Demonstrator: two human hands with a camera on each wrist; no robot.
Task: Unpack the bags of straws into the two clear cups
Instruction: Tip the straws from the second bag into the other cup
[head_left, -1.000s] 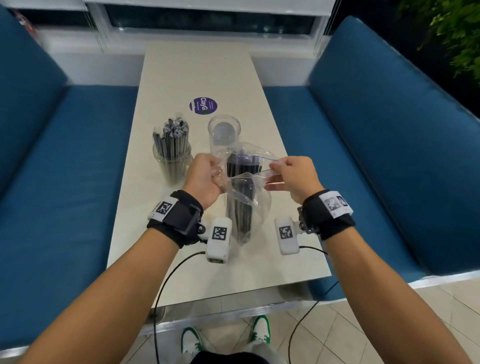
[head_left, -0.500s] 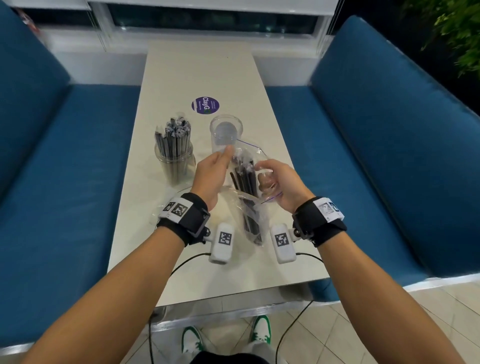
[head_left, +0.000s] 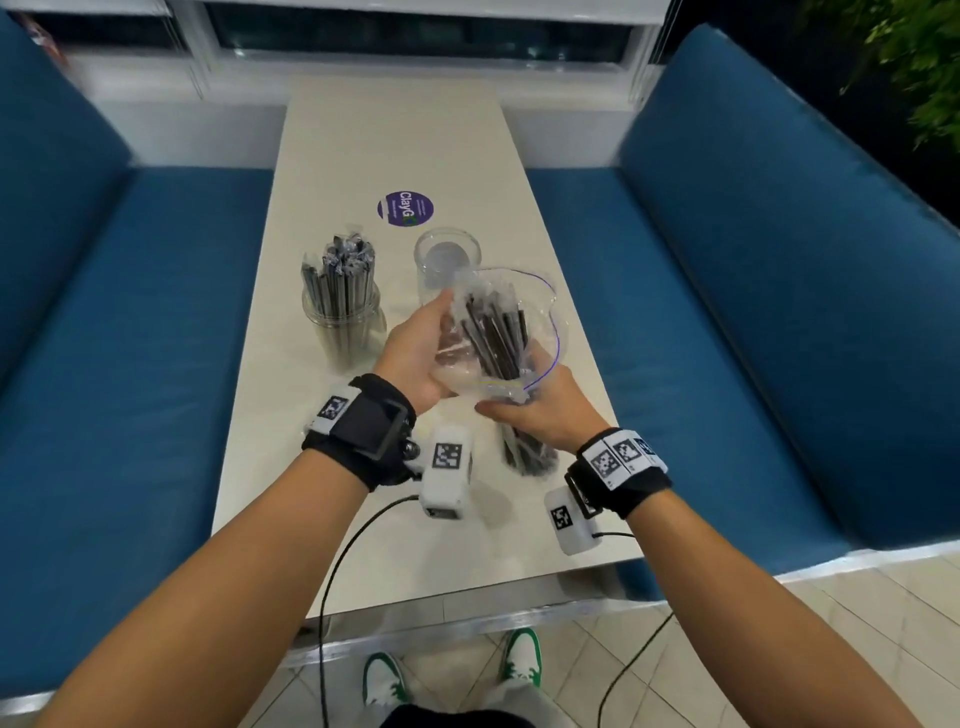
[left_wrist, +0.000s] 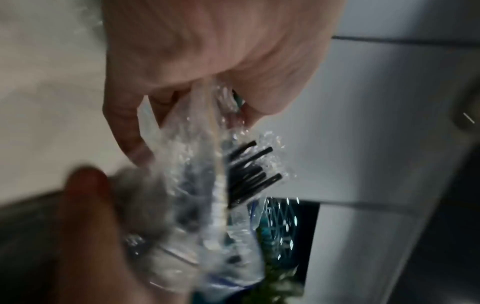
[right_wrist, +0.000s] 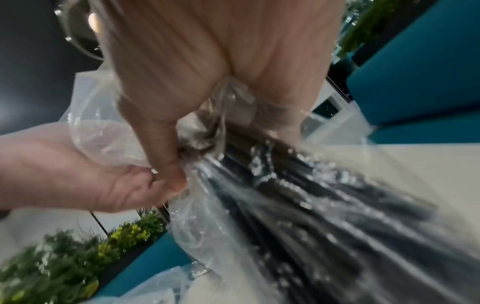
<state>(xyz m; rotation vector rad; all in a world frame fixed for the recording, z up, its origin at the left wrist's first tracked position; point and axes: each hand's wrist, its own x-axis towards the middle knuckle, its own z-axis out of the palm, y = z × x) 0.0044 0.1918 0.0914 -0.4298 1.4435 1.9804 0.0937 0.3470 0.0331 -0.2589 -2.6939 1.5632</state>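
A clear bag of black straws (head_left: 493, 338) is held above the table, just in front of the empty clear cup (head_left: 447, 257). Its mouth is open and points away from me, toward the cup. My right hand (head_left: 519, 408) grips the bag round its middle, bunching the straws (right_wrist: 298, 185) through the plastic. My left hand (head_left: 434, 338) holds the bag's left side near the mouth, pinching the plastic (left_wrist: 207, 115). The bag's lower end (head_left: 527, 457) hangs below my right hand. A second clear cup (head_left: 340, 325), to the left, is full of wrapped straws.
A round purple sticker (head_left: 405, 208) lies on the pale table (head_left: 395, 130) beyond the cups. Blue bench seats (head_left: 156, 312) flank the table on both sides. Cables run from the wrist cameras past the near table edge (head_left: 467, 608).
My right hand left the bag's mouth and now grips the bag round its middle. My left hand moved to the bag's left side. The bag's mouth has moved toward the empty cup.
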